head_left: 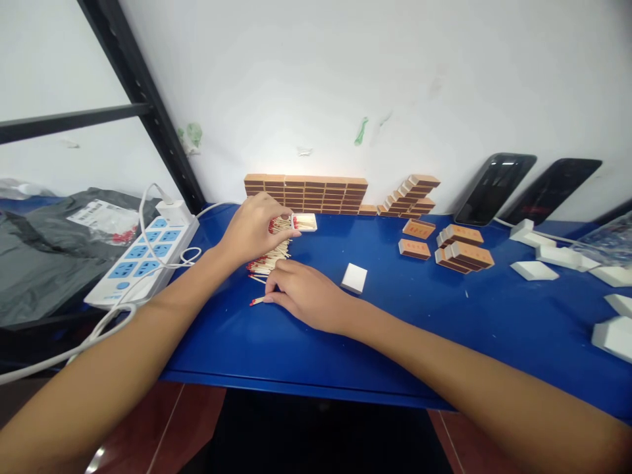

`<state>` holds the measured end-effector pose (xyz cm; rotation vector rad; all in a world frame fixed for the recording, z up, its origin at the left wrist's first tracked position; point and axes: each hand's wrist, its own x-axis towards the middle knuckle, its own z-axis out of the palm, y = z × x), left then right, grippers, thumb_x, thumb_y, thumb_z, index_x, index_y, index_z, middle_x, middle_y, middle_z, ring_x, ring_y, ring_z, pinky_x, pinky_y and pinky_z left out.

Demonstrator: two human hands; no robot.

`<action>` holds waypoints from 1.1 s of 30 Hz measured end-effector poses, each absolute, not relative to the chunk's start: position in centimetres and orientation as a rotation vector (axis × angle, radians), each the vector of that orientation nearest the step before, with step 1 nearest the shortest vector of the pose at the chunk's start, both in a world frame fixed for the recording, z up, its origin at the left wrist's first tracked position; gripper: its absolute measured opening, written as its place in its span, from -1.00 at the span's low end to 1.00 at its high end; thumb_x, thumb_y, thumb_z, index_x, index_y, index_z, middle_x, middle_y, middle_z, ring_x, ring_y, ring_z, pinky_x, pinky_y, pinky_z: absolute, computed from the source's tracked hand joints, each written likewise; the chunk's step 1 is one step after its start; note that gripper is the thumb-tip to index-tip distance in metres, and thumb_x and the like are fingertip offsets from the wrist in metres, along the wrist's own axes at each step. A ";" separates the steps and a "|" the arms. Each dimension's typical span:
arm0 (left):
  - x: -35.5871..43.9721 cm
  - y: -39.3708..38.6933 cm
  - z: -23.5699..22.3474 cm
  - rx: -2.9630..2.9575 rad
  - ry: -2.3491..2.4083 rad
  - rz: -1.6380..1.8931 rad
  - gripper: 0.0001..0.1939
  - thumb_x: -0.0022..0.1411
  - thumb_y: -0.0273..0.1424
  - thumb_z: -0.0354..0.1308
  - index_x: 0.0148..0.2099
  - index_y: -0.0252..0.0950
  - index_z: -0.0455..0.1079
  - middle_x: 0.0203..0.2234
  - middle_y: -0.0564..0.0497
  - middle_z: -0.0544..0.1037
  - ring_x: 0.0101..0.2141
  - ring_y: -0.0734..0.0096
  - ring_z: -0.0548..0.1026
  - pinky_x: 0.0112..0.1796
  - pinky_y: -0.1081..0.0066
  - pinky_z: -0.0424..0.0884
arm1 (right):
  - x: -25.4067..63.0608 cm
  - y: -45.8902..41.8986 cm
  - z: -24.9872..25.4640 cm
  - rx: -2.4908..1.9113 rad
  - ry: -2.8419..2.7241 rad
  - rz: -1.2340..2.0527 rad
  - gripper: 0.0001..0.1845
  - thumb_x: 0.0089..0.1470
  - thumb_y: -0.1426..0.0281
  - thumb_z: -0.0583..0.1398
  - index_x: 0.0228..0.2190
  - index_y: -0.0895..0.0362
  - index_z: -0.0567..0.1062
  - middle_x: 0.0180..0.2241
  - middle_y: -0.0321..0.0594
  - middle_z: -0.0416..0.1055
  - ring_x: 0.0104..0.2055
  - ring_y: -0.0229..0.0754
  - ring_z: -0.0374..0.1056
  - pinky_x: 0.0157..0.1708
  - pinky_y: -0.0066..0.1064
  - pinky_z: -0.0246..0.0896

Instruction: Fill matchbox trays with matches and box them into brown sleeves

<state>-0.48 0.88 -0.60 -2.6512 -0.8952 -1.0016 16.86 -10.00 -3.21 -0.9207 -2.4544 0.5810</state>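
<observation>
My left hand [254, 227] has its thumb and forefinger closed on the left end of a small white matchbox tray [307, 227] with red-tipped matches in it. Under and beside that hand spreads a pile of loose matches [264, 266], partly hidden by my fingers. Closer to the table's front edge, my right hand [309, 296] pinches a single match [257, 301], its red head pointing left. A white-faced matchbox piece [354, 278] lies to the right of my right hand.
Stacked matchboxes [306, 192] line the wall, with a stepped stack [412, 194] beside them. More matchboxes [464, 253] and white trays [536, 270] lie to the right. Two phones [495, 189] lean on the wall. A power strip [148, 257] with cables sits left on the blue table [395, 355].
</observation>
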 end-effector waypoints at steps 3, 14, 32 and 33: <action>-0.5 0.9 -0.6 -2.661 -0.890 -1.001 -0.57 0.33 -0.01 0.29 -0.08 -0.30 0.60 -0.26 -0.13 0.64 -0.18 0.10 0.50 -0.09 0.12 0.41 | 17.0 -10.0 -3.2 -0.910 -2.480 0.576 -0.86 0.37 0.39 0.21 -0.24 0.17 0.54 -0.18 -0.14 0.43 -0.11 -0.14 0.35 -0.07 -0.30 0.24; -0.5 1.0 -0.8 -2.676 -0.862 -0.972 -0.54 0.29 0.01 0.32 -0.05 -0.30 0.60 -0.24 -0.14 0.65 -0.17 0.09 0.51 -0.11 0.13 0.42 | 18.2 -9.7 -2.9 -0.925 -2.448 0.516 -0.84 0.39 0.33 0.19 -0.22 0.16 0.51 -0.14 -0.12 0.43 -0.10 -0.12 0.36 -0.05 -0.28 0.25; 0.4 0.1 -1.5 -2.720 -0.833 -0.920 -0.59 0.28 -0.02 0.35 -0.07 -0.26 0.58 -0.26 -0.08 0.64 -0.20 0.15 0.51 -0.10 0.17 0.41 | 25.0 -4.5 -2.1 -1.136 -2.159 0.080 -0.93 0.33 0.40 0.20 -0.23 0.12 0.49 -0.24 -0.15 0.38 -0.20 -0.09 0.32 -0.19 -0.29 0.18; 0.4 0.0 -1.5 -2.722 -0.837 -0.916 -0.60 0.28 -0.02 0.36 -0.06 -0.25 0.58 -0.27 -0.07 0.64 -0.20 0.15 0.51 -0.11 0.18 0.41 | 25.0 -4.4 -2.1 -1.143 -2.155 0.075 -0.93 0.33 0.39 0.20 -0.23 0.11 0.49 -0.24 -0.15 0.38 -0.20 -0.09 0.32 -0.19 -0.29 0.18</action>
